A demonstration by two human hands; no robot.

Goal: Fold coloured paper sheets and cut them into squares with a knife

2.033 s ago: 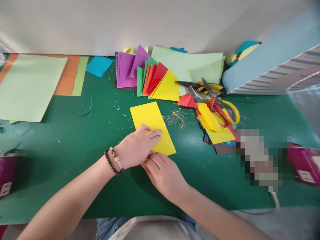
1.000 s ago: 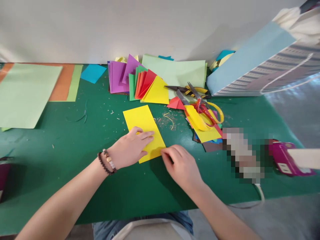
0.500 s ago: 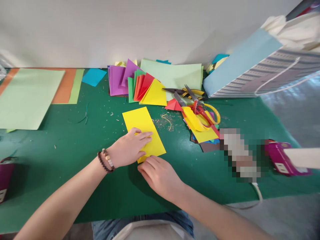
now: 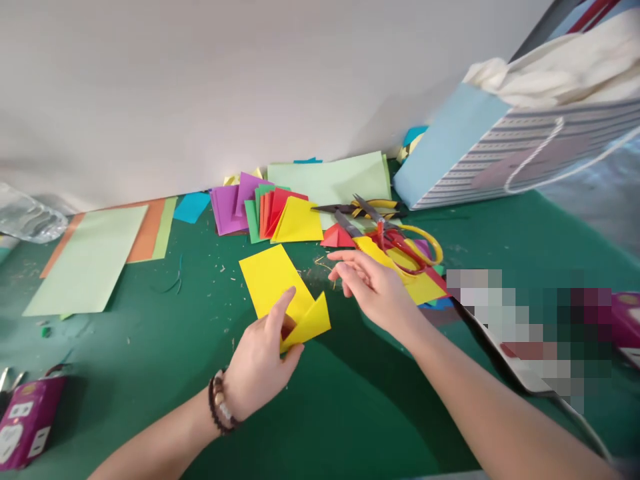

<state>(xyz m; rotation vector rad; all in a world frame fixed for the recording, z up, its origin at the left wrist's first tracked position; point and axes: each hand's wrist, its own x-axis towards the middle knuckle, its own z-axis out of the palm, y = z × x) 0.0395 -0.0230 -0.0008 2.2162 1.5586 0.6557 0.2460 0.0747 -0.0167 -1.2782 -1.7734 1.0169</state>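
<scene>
A yellow paper sheet (image 4: 273,277) lies on the green table, its near end folded up into a slanting flap. My left hand (image 4: 267,357) grips this folded end, thumb below the flap and index finger stretched over the sheet. My right hand (image 4: 375,290) hovers to the right of the sheet, fingers loosely apart with nothing in them. Just beyond it are scissors with red and yellow handles (image 4: 405,247), resting on small coloured papers. Black-and-yellow pliers (image 4: 363,208) lie behind them.
A fan of purple, green, red and yellow papers (image 4: 300,220) lies at the back. Larger pale green sheets (image 4: 95,260) are on the left. A striped paper bag (image 4: 460,147) stands back right, a purple power socket (image 4: 33,420) front left. Thread and scraps dot the green table (image 4: 320,413).
My right hand has left the yellow sheet and moved up and right. The sheet's near end is now lifted and folded in my left hand. The view has shifted.
</scene>
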